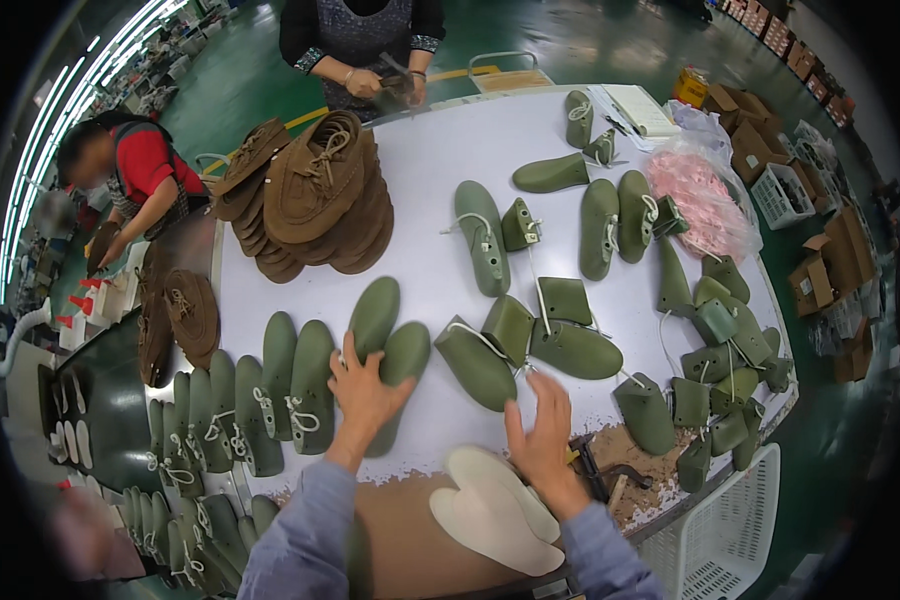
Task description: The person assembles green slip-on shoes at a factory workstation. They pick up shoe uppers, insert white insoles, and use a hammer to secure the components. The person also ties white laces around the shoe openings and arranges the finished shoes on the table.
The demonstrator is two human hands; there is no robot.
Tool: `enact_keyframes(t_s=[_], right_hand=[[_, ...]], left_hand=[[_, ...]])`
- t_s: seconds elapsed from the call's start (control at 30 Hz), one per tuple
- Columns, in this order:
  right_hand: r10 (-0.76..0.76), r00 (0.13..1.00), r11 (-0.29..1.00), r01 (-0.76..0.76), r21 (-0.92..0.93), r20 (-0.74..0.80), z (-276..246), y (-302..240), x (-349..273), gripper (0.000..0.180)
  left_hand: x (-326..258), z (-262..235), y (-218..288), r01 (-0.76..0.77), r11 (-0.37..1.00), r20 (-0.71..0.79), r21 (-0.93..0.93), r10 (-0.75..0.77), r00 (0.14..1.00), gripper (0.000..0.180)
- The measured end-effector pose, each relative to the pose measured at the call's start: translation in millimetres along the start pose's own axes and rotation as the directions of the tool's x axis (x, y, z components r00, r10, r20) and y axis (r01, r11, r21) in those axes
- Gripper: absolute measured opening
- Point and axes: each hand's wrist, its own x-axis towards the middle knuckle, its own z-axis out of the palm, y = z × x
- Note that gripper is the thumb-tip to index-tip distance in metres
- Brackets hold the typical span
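Observation:
My left hand [366, 397] lies with spread fingers over a pair of green shoe lasts, touching the left last [375, 308] and, with its thumb, the right last [407, 362]. My right hand [542, 432] hovers with fingers apart, and I see nothing held in it. Just beyond its fingertips is a hinged green last [475, 368] with a white cord. Below and between my hands lie pale insoles [492, 510] on a worn brown patch of the table. A hammer-like tool [592, 467] is beside my right wrist, partly hidden.
Brown moccasins [320, 190] are stacked at the back left. Rows of lasts [210, 420] stand at left; loose ones [735, 330] crowd the right, near a bag of pink material [698, 200]. A white basket [730, 520] is below the right edge. Two co-workers stand beyond the table [420, 150].

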Motion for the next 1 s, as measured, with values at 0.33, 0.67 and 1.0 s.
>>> enact_keyframes(t_s=[0.33,0.67,1.0], right_hand=[[0.029,0.995,0.978,-0.009,-0.21,0.094,148,66,212,0.064],[0.196,0.932,0.972,-0.144,-0.186,0.304,206,22,209,0.058],[0.298,0.921,0.954,-0.282,-0.1,0.252,220,-3,194,0.058]], left_hand=[[-41,-11,-12,0.062,0.998,0.007,-0.024,-0.062,0.998,0.066],[45,6,23,0.105,0.99,0.014,-0.099,-0.104,0.994,0.061],[-127,14,15,-0.025,0.876,0.118,-0.482,0.093,0.989,0.059]])
